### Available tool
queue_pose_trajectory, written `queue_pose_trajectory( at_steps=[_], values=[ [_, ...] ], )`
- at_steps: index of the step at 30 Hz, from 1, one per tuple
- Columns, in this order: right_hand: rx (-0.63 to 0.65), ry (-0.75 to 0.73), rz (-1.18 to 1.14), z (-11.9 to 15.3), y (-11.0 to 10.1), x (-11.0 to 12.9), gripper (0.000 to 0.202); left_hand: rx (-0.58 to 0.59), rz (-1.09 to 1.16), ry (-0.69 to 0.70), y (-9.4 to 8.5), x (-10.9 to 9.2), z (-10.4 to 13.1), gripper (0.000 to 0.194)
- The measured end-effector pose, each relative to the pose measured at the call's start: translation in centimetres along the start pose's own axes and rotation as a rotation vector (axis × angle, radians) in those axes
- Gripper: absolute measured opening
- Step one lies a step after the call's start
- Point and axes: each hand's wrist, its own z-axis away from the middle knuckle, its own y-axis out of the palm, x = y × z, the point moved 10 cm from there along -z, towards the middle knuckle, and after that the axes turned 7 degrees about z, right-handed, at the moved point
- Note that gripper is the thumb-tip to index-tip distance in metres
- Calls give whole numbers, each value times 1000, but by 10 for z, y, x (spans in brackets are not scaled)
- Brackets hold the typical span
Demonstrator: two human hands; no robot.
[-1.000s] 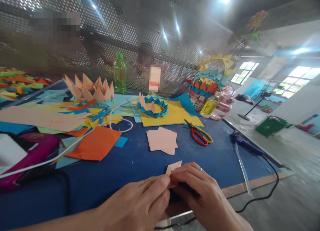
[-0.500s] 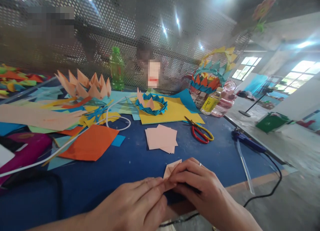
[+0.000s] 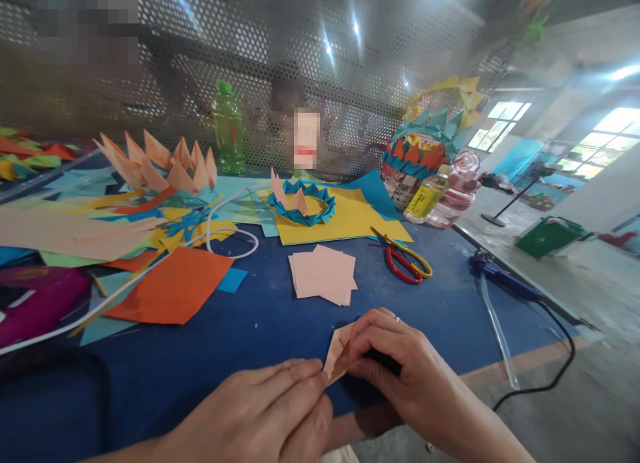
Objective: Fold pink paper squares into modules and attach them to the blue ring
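A small piece of pale pink paper (image 3: 339,349), partly folded, is held at the table's near edge. My right hand (image 3: 387,356) pinches its right side between thumb and fingers; a ring shows on one finger. My left hand (image 3: 280,406) has its fingers together, the tips pressed on the paper's lower left corner. Part of the paper is hidden under the fingers. Just beyond lies a stack of pale pink paper squares (image 3: 323,275). Farther back, a ring of blue folded paper (image 3: 303,204) with a few pink points rests on yellow sheets (image 3: 350,226).
Red-and-yellow-handled scissors (image 3: 405,259) lie to the right. A blue glue gun (image 3: 505,276) with a clear stick and black cable is near the right edge. Orange paper (image 3: 173,286), a white cable (image 3: 123,296) and a pink paper crown (image 3: 160,164) occupy the left. Bottles (image 3: 427,196) stand at the back.
My right fingers have lifted and shifted slightly on the pink paper, so more of its folded inner side shows. My left hand stays at its corner. The view has shifted a little.
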Motion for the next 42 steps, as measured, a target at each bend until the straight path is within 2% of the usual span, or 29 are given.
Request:
queue_pose_trajectory(
  at_steps=[2, 5, 7, 9, 12, 15, 22, 27, 31, 36, 42],
  values=[
    [17, 18, 54, 0, 2, 2, 13, -29, -5, 26, 4, 1, 2, 32],
    [20, 48, 121, 1, 5, 4, 13, -131, -6, 122, 1, -4, 6, 31],
    [9, 67, 133, 1, 5, 2, 13, -89, -9, 123, 2, -4, 5, 31],
    [8, 76, 128, 1, 6, 1, 13, 39, -21, 68, 9, 0, 2, 32],
    [5, 79, 119, 0, 6, -1, 14, 121, -17, 68, 8, 0, -3, 36],
    [1, 81, 115, 0, 5, -1, 15, 122, -24, 92, 8, -2, -6, 37],
    [-16, 114, 122, 1, 4, -3, 16, 42, -76, -1, 7, 4, -5, 37],
    [-29, 120, 111, 0, 4, -3, 15, 32, 37, 49, 12, 9, -7, 41],
    [-42, 108, 84, 0, 4, -2, 17, 28, 92, 15, 15, 18, -5, 43],
    [-31, 116, 62, -1, 5, -2, 22, 45, 95, 32, 18, 16, -2, 36],
    [-26, 125, 18, -2, 3, -2, 24, 9, 158, -5, 15, 19, -5, 43]
  ],
)
